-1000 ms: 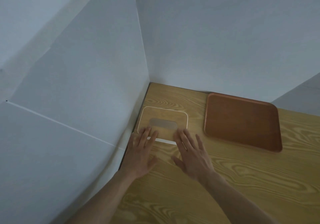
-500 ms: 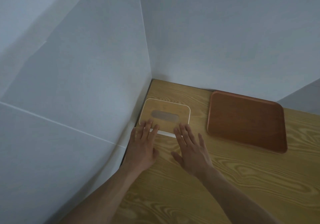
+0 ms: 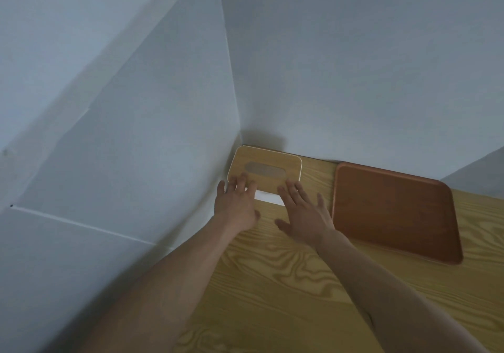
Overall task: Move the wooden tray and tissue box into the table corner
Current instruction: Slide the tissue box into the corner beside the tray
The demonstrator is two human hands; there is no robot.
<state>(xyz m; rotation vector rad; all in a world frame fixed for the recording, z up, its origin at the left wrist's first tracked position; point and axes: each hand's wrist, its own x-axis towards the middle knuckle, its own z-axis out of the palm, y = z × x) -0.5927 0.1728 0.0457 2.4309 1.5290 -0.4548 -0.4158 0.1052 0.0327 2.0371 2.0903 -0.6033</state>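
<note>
Now: tissue box [image 3: 264, 167] seating into corner; left hand [image 3: 236, 206], right hand [image 3: 305, 213] flat, open, fingertips pressing near edge. Next, likely: wooden tray [image 3: 395, 211], beside right hand, slid alongside.

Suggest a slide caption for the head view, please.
Both hands, left and right, press the tissue box into the table corner beside the wooden tray.

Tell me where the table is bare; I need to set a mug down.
Bare wood lies in front of the wooden tray and to the right of the right hand. The corner is crowded: the tissue box fills it, both hands at its front, left hand beside the wall.
</note>
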